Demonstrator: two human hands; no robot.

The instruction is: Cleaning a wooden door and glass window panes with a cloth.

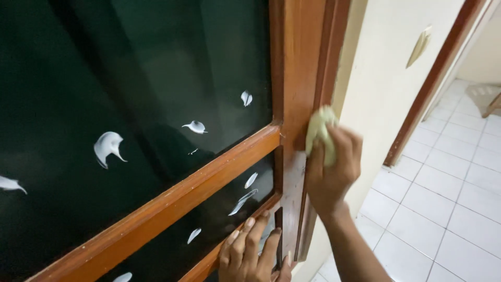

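**Door frame wiped with a pale cloth**

Door (156,104) fills the left and centre of the frame: dark green glass panes set in reddish-brown wood. Its upright stile (295,94) runs from the top centre down to the lower centre, long axis close to vertical and leaning slightly to the right at the top. A wooden crossbar (172,201) slants across the panes, rising from the lower left toward the stile at mid-frame. White smears (108,146) are scattered over the glass, both above and below the crossbar.

Right of the door, a cream wall (386,83) carries a pale switch plate (419,47) in the upper right, and a white tiled floor (443,198) spreads over the lower right, edged by another brown door jamb (433,78).

Reaching up from the bottom edge, the right hand (331,175) has its fingers clenched around a wadded pale yellow cloth (319,133), which is pressed against the outer edge of the stile just right of centre. The cloth's bunched end points upward, along the stile.

At the bottom centre, the left hand (250,253) lies flat on the lower part of the door, fingers extended and released, gripping nothing, tips pointing up toward the stile and touching the wood beside the lower pane.
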